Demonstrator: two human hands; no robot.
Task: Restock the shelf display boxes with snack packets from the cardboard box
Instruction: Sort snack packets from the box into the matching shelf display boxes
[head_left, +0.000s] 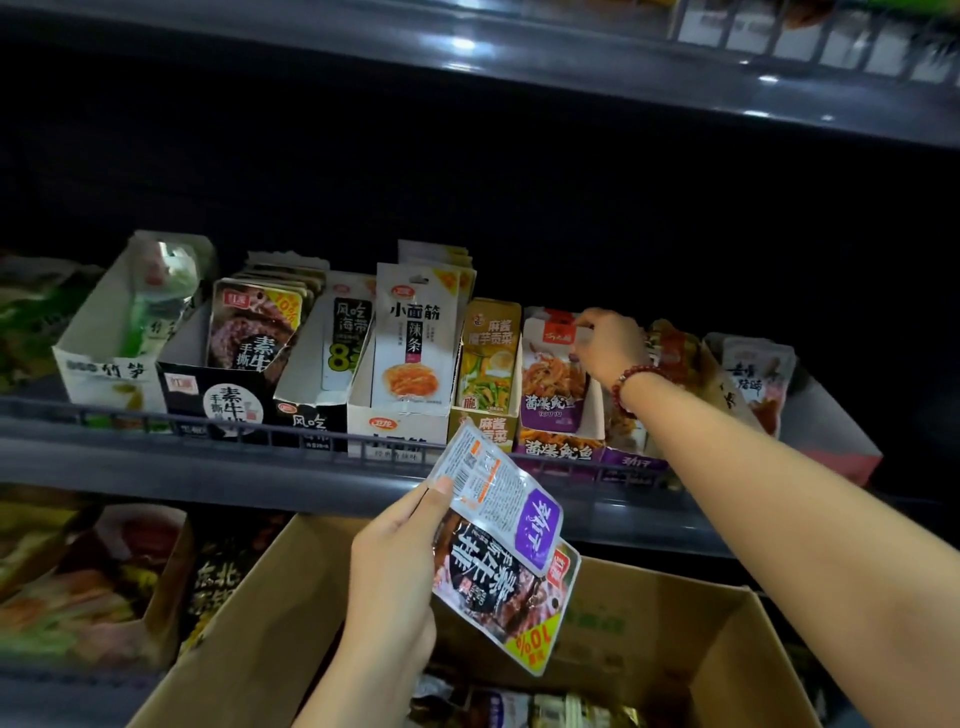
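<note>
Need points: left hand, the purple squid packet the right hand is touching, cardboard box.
left hand (392, 566), head view, back of the hand holding packets.
purple squid packet (553, 382), head view, front face, below the right hand (610, 340).
cardboard box (275, 618), head view, left wall.

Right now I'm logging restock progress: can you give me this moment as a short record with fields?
left hand: holds two packets above the cardboard box
right hand: pinches the top of the squid packet in the purple display box
shelf rail: runs in front of the display boxes
wrist: red bead bracelet
</note>
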